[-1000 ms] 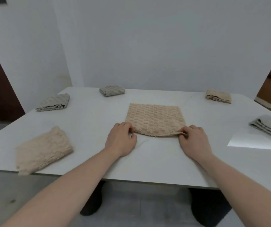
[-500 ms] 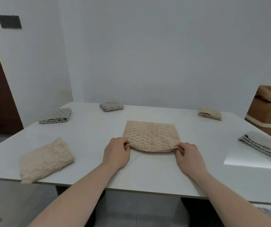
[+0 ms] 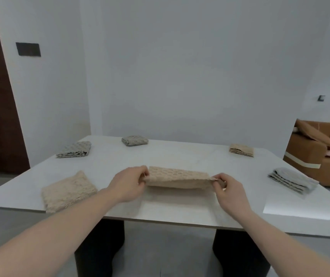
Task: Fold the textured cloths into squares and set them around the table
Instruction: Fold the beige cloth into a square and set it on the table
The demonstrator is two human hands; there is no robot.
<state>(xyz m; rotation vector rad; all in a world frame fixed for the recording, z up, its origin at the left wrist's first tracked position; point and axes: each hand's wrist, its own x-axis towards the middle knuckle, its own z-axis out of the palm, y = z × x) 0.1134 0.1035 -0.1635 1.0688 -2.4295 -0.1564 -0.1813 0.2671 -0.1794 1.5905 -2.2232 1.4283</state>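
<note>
My left hand (image 3: 129, 184) pinches the near left corner of the beige cloth (image 3: 178, 177), raised over the table (image 3: 180, 154) middle; my right hand (image 3: 231, 189) pinches the near right corner. Bare tabletop lies beneath, folded cloths well apart along the edges.

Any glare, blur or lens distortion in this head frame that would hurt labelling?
Head view: soft, even light; a bright patch of glare on the table at near right; faint shadow under the lifted beige cloth; wide-angle bending of the table edges; both hands and the folded cloths slightly soft, still readable.
</note>
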